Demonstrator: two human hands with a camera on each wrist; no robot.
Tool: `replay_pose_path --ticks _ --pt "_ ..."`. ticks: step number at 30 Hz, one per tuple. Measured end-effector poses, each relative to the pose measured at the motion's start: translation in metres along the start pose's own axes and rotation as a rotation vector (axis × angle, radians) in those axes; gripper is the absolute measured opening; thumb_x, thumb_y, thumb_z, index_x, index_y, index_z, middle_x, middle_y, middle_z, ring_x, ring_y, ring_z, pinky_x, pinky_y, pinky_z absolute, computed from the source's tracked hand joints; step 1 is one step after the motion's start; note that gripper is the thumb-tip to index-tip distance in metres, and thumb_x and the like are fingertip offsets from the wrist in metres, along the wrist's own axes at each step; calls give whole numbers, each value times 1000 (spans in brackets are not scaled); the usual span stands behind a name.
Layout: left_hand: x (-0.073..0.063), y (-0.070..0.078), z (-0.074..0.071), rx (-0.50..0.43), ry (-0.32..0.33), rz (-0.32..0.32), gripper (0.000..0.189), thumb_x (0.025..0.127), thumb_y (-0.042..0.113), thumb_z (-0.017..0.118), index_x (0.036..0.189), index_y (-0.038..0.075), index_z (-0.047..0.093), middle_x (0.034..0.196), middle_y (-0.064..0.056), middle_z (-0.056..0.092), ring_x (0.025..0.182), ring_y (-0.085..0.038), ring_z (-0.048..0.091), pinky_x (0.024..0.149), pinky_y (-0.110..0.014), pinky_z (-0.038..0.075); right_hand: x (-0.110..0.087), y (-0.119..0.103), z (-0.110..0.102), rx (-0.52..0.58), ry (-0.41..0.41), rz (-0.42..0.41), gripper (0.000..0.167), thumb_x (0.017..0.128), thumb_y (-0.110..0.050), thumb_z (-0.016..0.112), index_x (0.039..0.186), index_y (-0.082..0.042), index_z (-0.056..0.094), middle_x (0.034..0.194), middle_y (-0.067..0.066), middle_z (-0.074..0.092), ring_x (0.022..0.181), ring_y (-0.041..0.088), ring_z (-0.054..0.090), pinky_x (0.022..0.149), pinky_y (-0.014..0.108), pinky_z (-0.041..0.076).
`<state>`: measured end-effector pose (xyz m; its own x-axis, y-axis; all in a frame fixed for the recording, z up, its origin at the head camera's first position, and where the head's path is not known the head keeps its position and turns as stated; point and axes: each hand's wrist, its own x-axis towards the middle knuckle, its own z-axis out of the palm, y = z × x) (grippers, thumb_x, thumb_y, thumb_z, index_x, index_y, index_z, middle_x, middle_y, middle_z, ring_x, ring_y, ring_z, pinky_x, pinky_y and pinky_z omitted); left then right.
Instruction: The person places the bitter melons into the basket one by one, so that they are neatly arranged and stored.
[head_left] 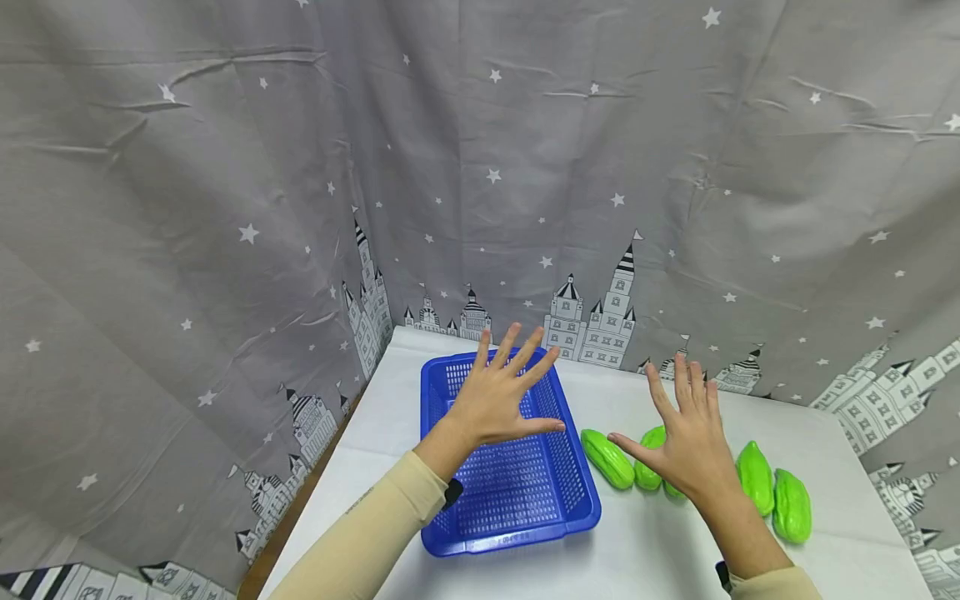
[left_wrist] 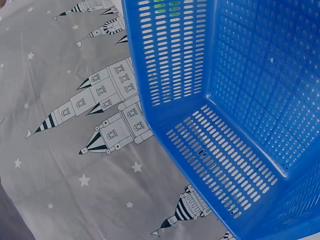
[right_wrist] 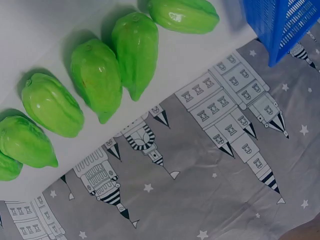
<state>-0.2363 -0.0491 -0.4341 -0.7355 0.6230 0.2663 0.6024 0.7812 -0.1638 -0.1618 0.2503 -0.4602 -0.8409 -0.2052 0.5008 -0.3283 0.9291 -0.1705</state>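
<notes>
My left hand (head_left: 491,402) hovers over the blue plastic basket (head_left: 510,487), fingers straight and spread, holding nothing. Inside, the perforated floor and walls of the basket (left_wrist: 220,155) show bare in the left wrist view. To the right, my right hand (head_left: 692,446) is held up over the table with its fingers extended and thumb out, also holding nothing. Beneath and around it lie several glossy, bright green, ribbed vegetables with pointed ends, such as the one (head_left: 607,460) beside the basket and the one (head_left: 792,506) farthest right. My right hand partly hides the middle ones.
A white cloth covers the table (head_left: 637,550). Behind and to the left hangs a grey curtain (head_left: 525,167) printed with stars and castles. In the right wrist view, the green vegetables (right_wrist: 96,77) lie in a loose row near the table's far edge.
</notes>
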Motion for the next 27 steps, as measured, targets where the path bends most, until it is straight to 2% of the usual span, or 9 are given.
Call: replay_pose_path --ticks 7,10,15,17,18,19,23,25,27 --pt "-1 0 1 7 -11 4 105 81 93 27 163 32 1 170 -4 -2 150 -30 -20 117 -65 -8 0 1 3 -5 2 -10 113 78 -78 63 163 -20 15 167 17 -3 152 38 -6 121 57 -2" --pt "-1 0 2 21 -15 5 105 80 93 25 162 32 0 170 -4 -2 151 -31 -19 118 -65 -4 0 1 4 -2 4 -13 113 78 -78 63 163 -20 16 167 17 -3 152 38 -5 121 59 0" --pt "-1 -1 1 13 -15 15 106 81 93 27 163 31 1 169 -2 -10 151 -31 -17 118 -61 -10 1 0 5 5 10 -15 112 79 -79 62 163 -19 18 168 17 -1 152 37 -4 121 58 0" --pt "-2 -2 1 -24 -16 19 105 83 91 29 163 28 4 168 -2 -11 152 -30 -16 119 -58 -10 2 -1 4 22 1 2 111 80 -75 65 162 -17 20 167 18 1 152 38 -2 121 58 1" --pt "-2 -2 1 -58 -16 19 105 84 89 31 164 26 5 168 -2 -9 152 -29 -13 120 -57 -7 2 -1 3 48 -6 22 110 80 -72 67 162 -15 21 167 19 3 152 39 0 121 58 2" --pt "-3 -2 0 -143 -18 -2 102 86 86 36 164 25 7 169 -1 -5 153 -27 -8 122 -54 -2 2 -2 3 97 -9 66 106 82 -67 70 162 -14 23 167 18 7 152 39 4 121 60 6" --pt "-7 -5 -4 -550 -4 -113 91 92 72 52 162 24 21 166 2 20 150 -25 22 119 -51 24 3 -4 -3 360 20 313 91 88 -48 76 160 -15 31 163 12 27 148 39 26 117 61 23" --pt "-9 -7 -6 -720 15 -169 86 92 67 59 161 26 26 162 2 28 146 -25 33 115 -51 32 3 -3 -5 479 59 421 83 90 -42 76 158 -18 35 160 7 35 145 38 33 115 60 29" --pt "-9 -10 -7 -759 22 -188 83 92 67 58 160 27 30 160 2 32 144 -26 37 114 -50 35 4 -2 -7 526 73 458 79 91 -40 76 157 -20 37 158 6 38 143 39 36 114 60 30"
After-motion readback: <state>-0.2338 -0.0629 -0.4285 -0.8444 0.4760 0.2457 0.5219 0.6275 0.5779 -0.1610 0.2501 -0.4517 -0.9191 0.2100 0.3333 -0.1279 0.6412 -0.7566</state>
